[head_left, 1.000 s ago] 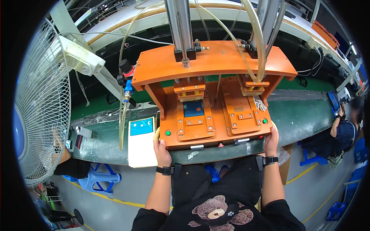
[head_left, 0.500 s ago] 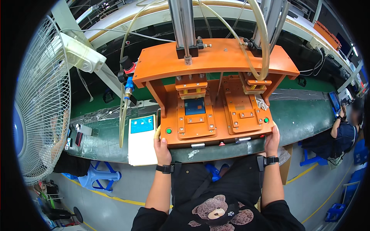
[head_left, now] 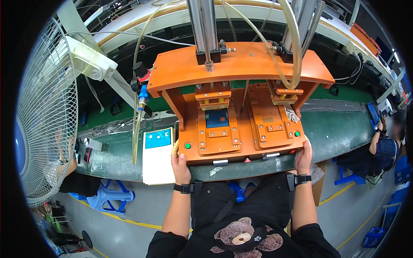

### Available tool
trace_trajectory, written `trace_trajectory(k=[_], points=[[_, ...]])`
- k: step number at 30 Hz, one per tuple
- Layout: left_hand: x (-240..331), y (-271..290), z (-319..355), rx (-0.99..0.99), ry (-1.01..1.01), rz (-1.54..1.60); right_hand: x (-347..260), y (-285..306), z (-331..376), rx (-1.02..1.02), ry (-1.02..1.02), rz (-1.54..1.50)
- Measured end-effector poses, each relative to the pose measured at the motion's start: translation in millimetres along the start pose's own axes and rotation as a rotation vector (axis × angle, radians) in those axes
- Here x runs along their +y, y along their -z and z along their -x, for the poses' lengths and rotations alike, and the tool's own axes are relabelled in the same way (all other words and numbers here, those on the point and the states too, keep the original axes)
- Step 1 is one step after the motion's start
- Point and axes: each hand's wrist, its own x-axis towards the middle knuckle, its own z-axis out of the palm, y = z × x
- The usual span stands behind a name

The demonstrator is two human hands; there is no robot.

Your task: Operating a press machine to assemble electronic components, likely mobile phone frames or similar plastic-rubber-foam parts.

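An orange two-station pneumatic press (head_left: 241, 64) stands on the bench in front of me. My left hand (head_left: 180, 168) grips its left front corner, thumb in front and the other fingers partly hidden along the side. At the right front corner my right hand (head_left: 304, 158) holds the press the same way, its fingertips partly hidden. A dark blue rectangular panel with a small orange square (head_left: 217, 118) lies in the left fixture (head_left: 219, 142), under a raised press head (head_left: 214, 102). The right fixture (head_left: 273, 129) has no such panel in it.
Beside my left hand lies a white paper stack (head_left: 157, 165) with a blue sheet (head_left: 158, 139) on top. A caged fan (head_left: 47, 112) stands at left. Clear air hoses (head_left: 294, 43) hang over the press. Co-workers sit at both sides, one in dark clothes (head_left: 378, 148) at right.
Both my hands keep their places on the press. Behind the fan at left, a co-worker's arm has shifted slightly to the right.
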Motion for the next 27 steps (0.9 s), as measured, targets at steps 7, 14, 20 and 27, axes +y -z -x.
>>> trace_trajectory(k=[7,14,20,27], points=[[1,-2,-1,-0.011,-0.013,0.020,0,-1,0,0.001,0.016,-0.004],[8,-8,0,-0.013,-0.022,-0.019,0,0,0,-0.005,0.008,-0.024],[10,-9,1,0.001,-0.018,-0.021,-1,-4,1,0.019,0.016,-0.014],[7,-7,1,0.013,0.012,-0.007,3,0,1,0.024,-0.006,-0.039]])
